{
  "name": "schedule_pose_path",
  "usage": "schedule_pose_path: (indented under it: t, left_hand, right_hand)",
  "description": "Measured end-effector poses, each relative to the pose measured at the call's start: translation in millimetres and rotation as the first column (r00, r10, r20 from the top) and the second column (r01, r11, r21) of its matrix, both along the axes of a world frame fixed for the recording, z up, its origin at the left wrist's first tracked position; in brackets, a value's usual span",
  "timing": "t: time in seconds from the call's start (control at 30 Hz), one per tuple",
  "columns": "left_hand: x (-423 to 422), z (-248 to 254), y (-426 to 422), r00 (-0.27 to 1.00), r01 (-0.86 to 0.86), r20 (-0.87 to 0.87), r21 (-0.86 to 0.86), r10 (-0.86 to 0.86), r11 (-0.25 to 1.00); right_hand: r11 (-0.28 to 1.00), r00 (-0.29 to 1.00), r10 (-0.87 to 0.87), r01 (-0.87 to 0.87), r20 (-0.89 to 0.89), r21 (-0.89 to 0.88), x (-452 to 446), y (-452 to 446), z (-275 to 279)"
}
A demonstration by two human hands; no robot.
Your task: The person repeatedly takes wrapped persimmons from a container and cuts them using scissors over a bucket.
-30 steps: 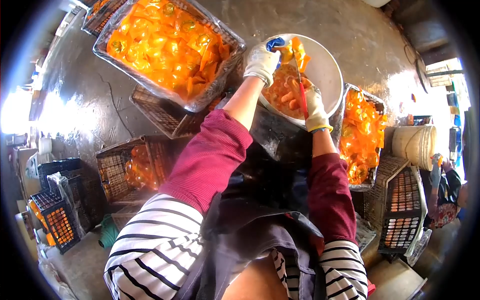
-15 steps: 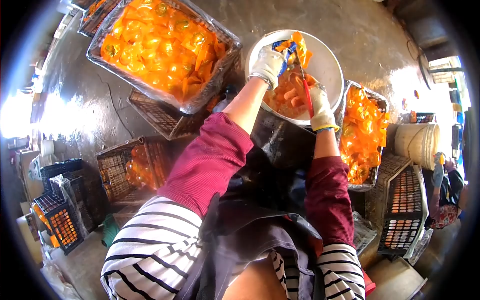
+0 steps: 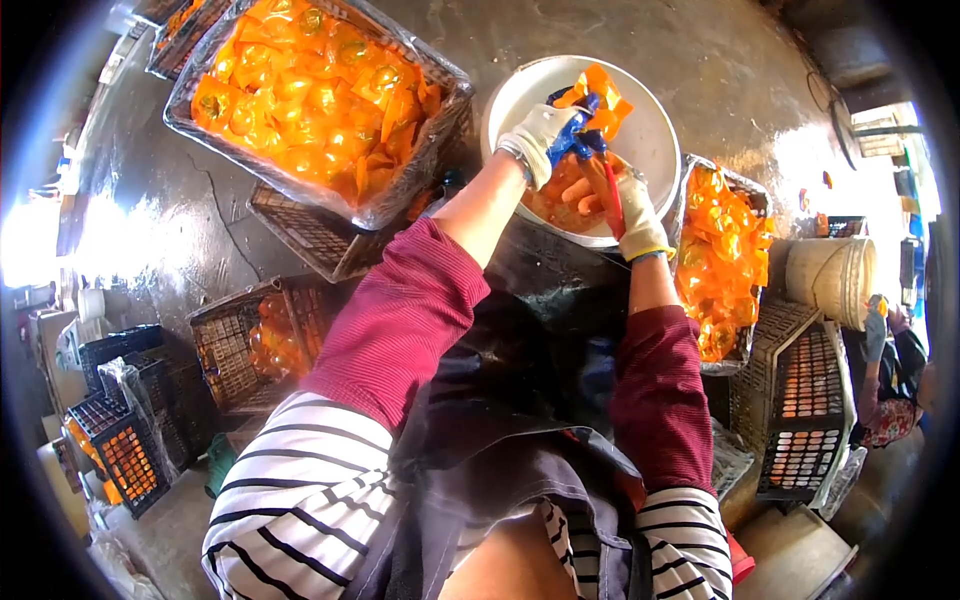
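Over a white bucket (image 3: 655, 110), my left hand (image 3: 545, 137), in a white glove with blue fingertips, is closed on an orange piece of pepper (image 3: 607, 100). My right hand (image 3: 638, 212), in a similar glove, grips a tool with a red handle (image 3: 612, 200); its far end meets the left fingers, and its blade is hidden there. Reddish liquid (image 3: 560, 203) and orange chunks lie inside the bucket. To the left is a plastic-lined crate of orange peppers (image 3: 310, 100); a smaller lined crate of orange pieces (image 3: 715, 270) stands right of the bucket.
Black crates (image 3: 125, 445) are stacked at the far left, and a brown crate (image 3: 225, 350) lies nearer. On the right are a stacked crate (image 3: 800, 390), a cream bucket (image 3: 830, 278) and another person (image 3: 893, 390). A dark hose (image 3: 845, 135) hangs at the upper right.
The orange piece and my left hand have shifted slightly, and the blade seen earlier beside the piece is now hidden by the blue fingertips. The whole view has drifted a little.
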State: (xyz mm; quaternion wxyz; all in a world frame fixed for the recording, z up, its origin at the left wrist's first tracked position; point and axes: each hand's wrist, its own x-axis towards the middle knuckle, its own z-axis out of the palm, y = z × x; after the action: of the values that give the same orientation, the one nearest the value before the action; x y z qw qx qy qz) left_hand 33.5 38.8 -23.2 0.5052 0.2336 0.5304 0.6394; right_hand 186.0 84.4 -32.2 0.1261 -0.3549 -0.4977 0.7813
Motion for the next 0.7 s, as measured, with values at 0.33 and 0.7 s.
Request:
schedule_pose_path:
  t: [0.33,0.7]
  left_hand:
    - [-60,-19,-23,0.862,-0.169,-0.494,-0.074,0.111,0.983]
    - [-166,-64,-198,0.486,-0.440,-0.499,-0.849,-0.717,0.292]
  right_hand:
    - [0.976,0.980,-0.059,0.018,-0.190,-0.215,-16,-26,7]
    - [0.842,0.570,-0.538,0.397,-0.621,-0.365,24,-9,43]
